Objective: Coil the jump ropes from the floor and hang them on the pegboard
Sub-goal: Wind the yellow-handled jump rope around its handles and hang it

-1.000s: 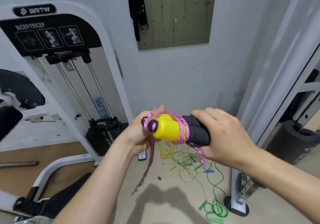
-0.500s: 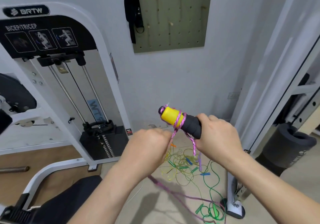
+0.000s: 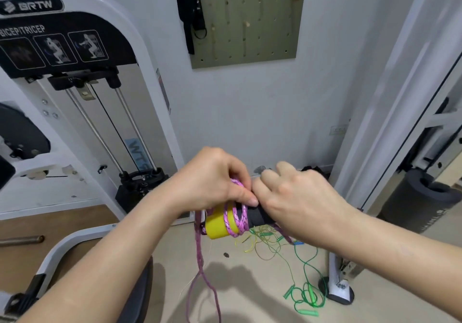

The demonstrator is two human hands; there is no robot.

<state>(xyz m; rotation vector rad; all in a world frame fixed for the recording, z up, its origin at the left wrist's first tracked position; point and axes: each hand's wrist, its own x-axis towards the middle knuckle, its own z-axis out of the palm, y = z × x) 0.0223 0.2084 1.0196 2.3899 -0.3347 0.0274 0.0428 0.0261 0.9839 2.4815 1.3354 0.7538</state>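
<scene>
The right hand (image 3: 297, 197) has its grip closed round the black-and-yellow handle (image 3: 220, 225). The left hand (image 3: 212, 180) pinches the pink rope (image 3: 235, 216) wound there. Green and yellow ropes (image 3: 308, 297) tangle on the floor below. The pegboard (image 3: 250, 22) hangs ahead, with a weight machine (image 3: 75, 72) to the left.

The room is lit brightly and evenly from above, without glare. A soft, blurred-edged shadow of the arms is cast on the floor (image 3: 252, 282). The rope (image 3: 237, 219) pinched by the left hand (image 3: 212, 180) and the handle (image 3: 217, 225) gripped by the right hand (image 3: 302, 197) are rendered sharp; only the right hand's fingers (image 3: 283, 167) are smeared by motion. The machine frame (image 3: 140, 55) and post (image 3: 390, 97) are bowed by wide-angle distortion, and the forearms are stretched toward the corners.
</scene>
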